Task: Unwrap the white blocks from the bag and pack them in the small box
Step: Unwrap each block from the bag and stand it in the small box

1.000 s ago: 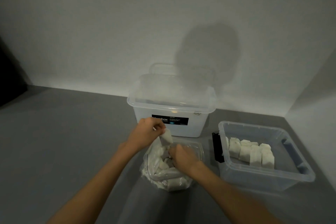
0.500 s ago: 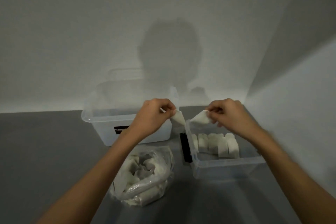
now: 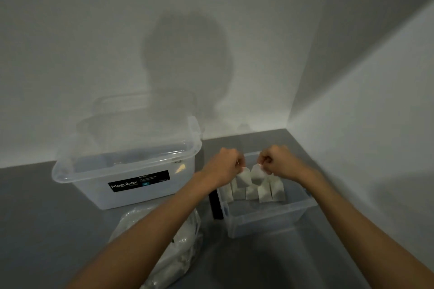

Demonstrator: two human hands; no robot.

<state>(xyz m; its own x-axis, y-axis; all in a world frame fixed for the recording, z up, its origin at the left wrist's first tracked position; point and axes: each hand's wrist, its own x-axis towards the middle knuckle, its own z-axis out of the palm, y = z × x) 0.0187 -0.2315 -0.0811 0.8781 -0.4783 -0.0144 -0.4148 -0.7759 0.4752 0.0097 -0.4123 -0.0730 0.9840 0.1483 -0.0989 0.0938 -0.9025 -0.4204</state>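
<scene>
My left hand (image 3: pixel 225 164) pinches the top of one white block (image 3: pixel 243 179) and my right hand (image 3: pixel 279 162) pinches another white block (image 3: pixel 257 175). Both blocks hang side by side over the small clear box (image 3: pixel 270 218), just above a row of several white blocks (image 3: pixel 264 192) standing along its far side. The clear plastic bag (image 3: pixel 183 248) with more wrapped blocks lies on the grey table at the lower left, partly hidden under my left forearm.
A large clear lidded tub (image 3: pixel 126 171) labelled Megabox stands left of the small box, against the back wall. A black handle (image 3: pixel 216 204) sits on the small box's left end. White walls meet in a corner close behind and to the right.
Both hands have come down and moved closer together, lowering the two blocks from above the box rim to just over the row inside. The view has shifted slightly.
</scene>
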